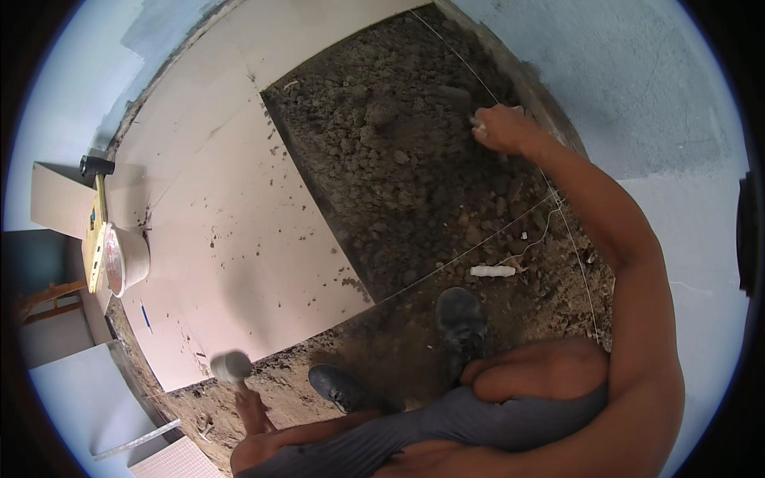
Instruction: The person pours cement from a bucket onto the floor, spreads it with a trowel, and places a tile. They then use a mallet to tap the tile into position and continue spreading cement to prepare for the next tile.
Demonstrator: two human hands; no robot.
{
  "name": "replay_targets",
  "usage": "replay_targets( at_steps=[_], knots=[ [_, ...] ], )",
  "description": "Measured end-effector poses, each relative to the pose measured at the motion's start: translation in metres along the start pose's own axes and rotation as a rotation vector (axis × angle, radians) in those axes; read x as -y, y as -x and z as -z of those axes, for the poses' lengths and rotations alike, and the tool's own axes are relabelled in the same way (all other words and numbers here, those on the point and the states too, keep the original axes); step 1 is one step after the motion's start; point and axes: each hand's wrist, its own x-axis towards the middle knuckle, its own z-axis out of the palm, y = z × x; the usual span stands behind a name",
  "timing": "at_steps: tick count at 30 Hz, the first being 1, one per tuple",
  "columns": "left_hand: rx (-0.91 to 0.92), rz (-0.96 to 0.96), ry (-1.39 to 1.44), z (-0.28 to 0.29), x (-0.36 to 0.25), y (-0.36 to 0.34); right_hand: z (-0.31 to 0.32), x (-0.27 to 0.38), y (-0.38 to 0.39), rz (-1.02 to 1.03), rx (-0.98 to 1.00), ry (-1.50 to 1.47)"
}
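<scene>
Here, right hand (500,127) grip closed on a small pale object above the loose dirt (398,167), left hand (253,410) wrapped around a mallet (232,366).

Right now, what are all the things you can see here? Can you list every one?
Floor tiles: several, pale beige, laid on the left.
Mortar bed: one, dark brown and lumpy, beside the tiles.
Guide strings: a few, thin and white, stretched over the mortar.
Bucket: one, grey, at the left edge of the tiles.
Level: one, yellow, next to the bucket.
Black mallet: one, lying above the level.
Small white roll: one, on the mortar.
Shoes: two, dark, on the mortar.
Left hand: holds a grey mallet.
Right hand: fist on the mortar by the wall.
</scene>
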Motion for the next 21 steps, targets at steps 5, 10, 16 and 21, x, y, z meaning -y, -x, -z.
replay_targets(
  at_steps=[5,10,16,21],
  knots=[
    [0.020,0.308,-0.156,-0.041,0.105,0.029,-0.010,0.024,0.012,0.001,0.179,0.043],
    [0.163,0.316,-0.169,-0.048,0.129,0.038,-0.038,0.013,0.031,0.083,0.172,-0.087],
    [0.308,0.291,-0.252,-0.021,0.127,0.038,0.010,0.030,0.055,-0.022,0.335,-0.133],
    [0.382,0.107,-0.449,0.026,0.081,-0.001,0.023,0.033,0.102,0.124,0.083,-0.024]
  ],
)
